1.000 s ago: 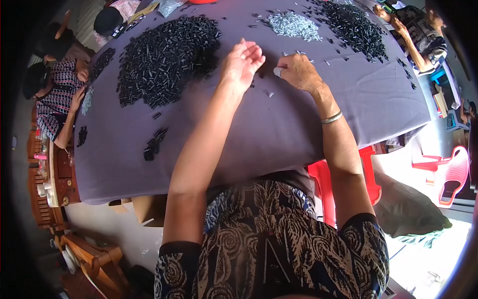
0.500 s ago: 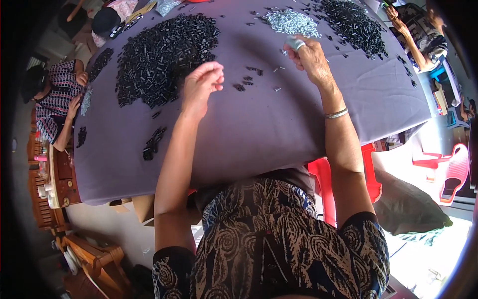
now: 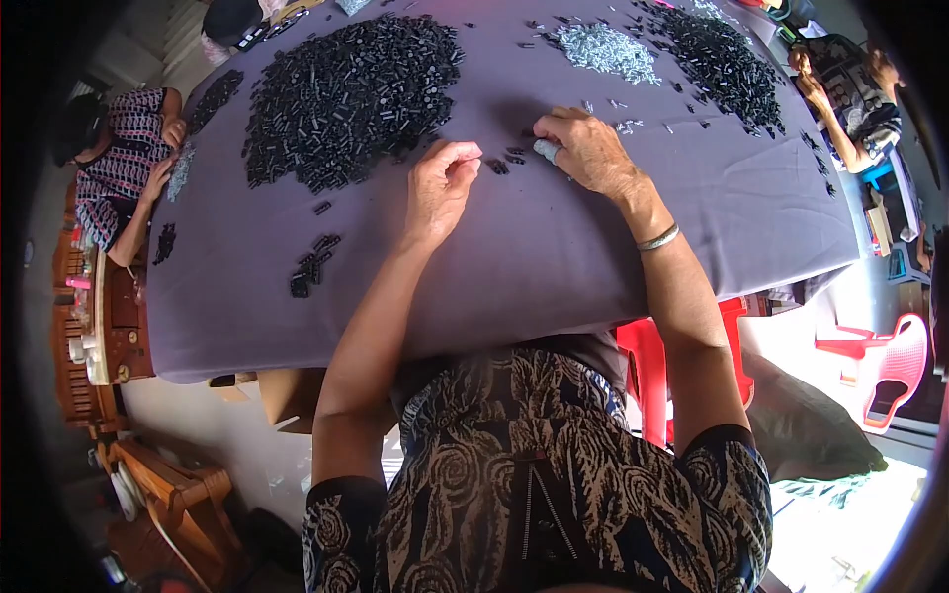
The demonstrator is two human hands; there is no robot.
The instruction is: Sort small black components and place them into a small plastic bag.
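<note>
My left hand (image 3: 442,188) is closed, thumb against the fingertips, over the cloth just below the large heap of small black parts (image 3: 351,99). Whatever it pinches is too small to make out. My right hand (image 3: 593,153), with a pale wrap on one finger, is closed too, its fingertips turned inward near a few loose black parts (image 3: 506,160). Its contents are hidden. Beyond it lies a heap of small silvery screw-like pieces (image 3: 608,51), with several strays (image 3: 629,127) nearer to the hand.
Another black heap (image 3: 727,79) lies at the far right of the purple-grey tablecloth (image 3: 534,272). A small cluster of black pieces (image 3: 311,267) is at the left. People sit at the left (image 3: 124,163) and right (image 3: 840,99). A red chair (image 3: 880,366) stands at the right.
My right hand has come inward and nearer, away from the silvery heap. My left hand has shifted right and slightly nearer, toward the right hand. The view has tilted slightly.
</note>
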